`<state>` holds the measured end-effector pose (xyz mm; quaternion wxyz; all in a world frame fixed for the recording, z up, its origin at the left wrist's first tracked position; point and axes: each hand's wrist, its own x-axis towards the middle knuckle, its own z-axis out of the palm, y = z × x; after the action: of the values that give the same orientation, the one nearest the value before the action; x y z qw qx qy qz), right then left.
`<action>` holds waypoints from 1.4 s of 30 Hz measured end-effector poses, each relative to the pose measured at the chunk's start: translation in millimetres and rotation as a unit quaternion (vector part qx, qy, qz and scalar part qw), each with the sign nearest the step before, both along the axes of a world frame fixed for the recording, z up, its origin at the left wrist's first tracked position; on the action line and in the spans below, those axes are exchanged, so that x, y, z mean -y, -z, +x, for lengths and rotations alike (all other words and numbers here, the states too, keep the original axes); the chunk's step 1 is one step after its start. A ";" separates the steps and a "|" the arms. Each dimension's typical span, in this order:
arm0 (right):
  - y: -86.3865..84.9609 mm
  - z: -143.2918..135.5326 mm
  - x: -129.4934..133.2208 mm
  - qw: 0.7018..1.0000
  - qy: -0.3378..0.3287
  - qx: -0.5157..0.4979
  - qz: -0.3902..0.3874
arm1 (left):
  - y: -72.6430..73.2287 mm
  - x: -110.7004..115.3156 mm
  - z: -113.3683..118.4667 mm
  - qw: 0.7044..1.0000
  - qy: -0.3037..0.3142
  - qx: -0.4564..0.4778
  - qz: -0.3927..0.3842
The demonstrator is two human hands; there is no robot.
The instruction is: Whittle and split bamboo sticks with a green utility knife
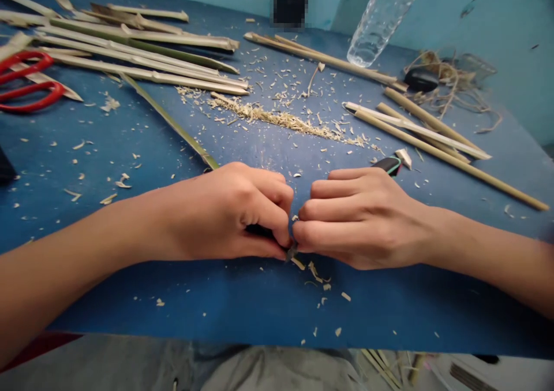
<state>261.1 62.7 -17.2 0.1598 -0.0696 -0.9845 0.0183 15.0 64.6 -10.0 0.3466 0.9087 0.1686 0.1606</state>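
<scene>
My left hand (255,212) is closed around a long green bamboo strip (173,124), which runs away from the fist toward the upper left over the blue table (142,298). Beside it, almost touching, my right hand (359,218) is closed with its back up. A black and teal handle (389,164), apparently a knife's, sticks out past its far side. A small dark tip (291,252) shows low between the two hands, where the fingers hide most of it. Just below lie a few pale shavings (318,272).
Split bamboo strips (173,70) and red-handled scissors (38,82) lie at the left. A ridge of shavings (285,119) crosses the middle. Thin bamboo sticks (450,142), twine (454,85) and a clear plastic bottle (381,24) are on the right.
</scene>
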 end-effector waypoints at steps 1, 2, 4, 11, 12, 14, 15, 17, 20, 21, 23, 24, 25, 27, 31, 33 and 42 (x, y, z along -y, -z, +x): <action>-0.7 -0.2 -0.4 1.000 -0.003 0.000 -0.002 | 0.1 -0.1 -0.4 1.000 0.002 -0.003 0.002; -1.6 -0.1 -0.6 1.000 -0.005 0.002 -0.003 | 0.4 -0.1 -0.9 1.000 0.005 -0.003 0.004; -3.6 0.5 -0.4 1.000 -0.008 0.009 -0.005 | 1.4 0.0 -2.0 1.000 0.014 -0.002 0.011; -9.2 1.2 0.2 0.998 -0.011 0.042 -0.036 | 2.8 -1.1 -3.0 0.999 0.031 -0.006 0.010; -9.6 0.8 -0.2 0.998 -0.012 0.044 -0.043 | 2.7 -1.1 -3.1 0.999 0.032 -0.006 0.007; -10.5 -0.3 -1.2 0.997 -0.015 0.049 -0.061 | 2.3 -0.9 -3.6 0.999 0.034 -0.007 0.001; -10.9 -0.9 -1.9 0.996 -0.017 0.053 -0.071 | 2.1 -0.6 -3.9 0.999 0.034 -0.007 -0.002; -11.8 -1.9 -3.4 0.994 -0.018 0.060 -0.090 | 2.0 0.0 -4.5 0.999 0.032 -0.008 -0.003; -12.7 -2.5 -4.7 0.990 -0.014 0.066 -0.122 | 2.7 0.0 -4.8 0.999 0.033 -0.009 0.000; -13.0 -2.1 -4.3 0.988 -0.016 0.074 -0.136 | 3.2 -0.2 -4.8 0.999 0.034 -0.008 0.003; -13.6 -0.6 -2.1 0.982 -0.023 0.097 -0.160 | 4.3 -0.8 -4.8 0.999 0.032 -0.011 0.011; -14.0 0.6 -0.4 0.979 -0.024 0.110 -0.167 | 4.7 -1.1 -4.9 0.999 0.033 -0.011 0.016; -14.3 1.9 1.5 0.977 -0.024 0.121 -0.171 | 5.0 -1.2 -5.0 0.999 0.035 -0.012 0.021; -14.7 4.4 4.8 0.977 -0.015 0.128 -0.169 | 5.2 -1.4 -5.1 0.999 0.039 -0.012 0.026; -11.6 6.7 6.2 0.982 -0.002 0.080 -0.173 | 5.7 -0.7 -5.0 0.999 0.036 -0.007 0.021; -7.7 6.2 5.9 0.986 0.014 0.052 -0.159 | 6.1 0.2 -4.8 0.999 0.032 -0.006 0.013; 1.3 -1.2 10.3 0.997 0.054 0.021 -0.048 | 6.6 0.8 -4.9 1.000 0.027 0.003 -0.001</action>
<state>259.9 52.3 -18.5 0.1363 -0.1305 -0.9805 0.0559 10.0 63.8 -16.6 0.3522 0.9120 0.1433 0.1536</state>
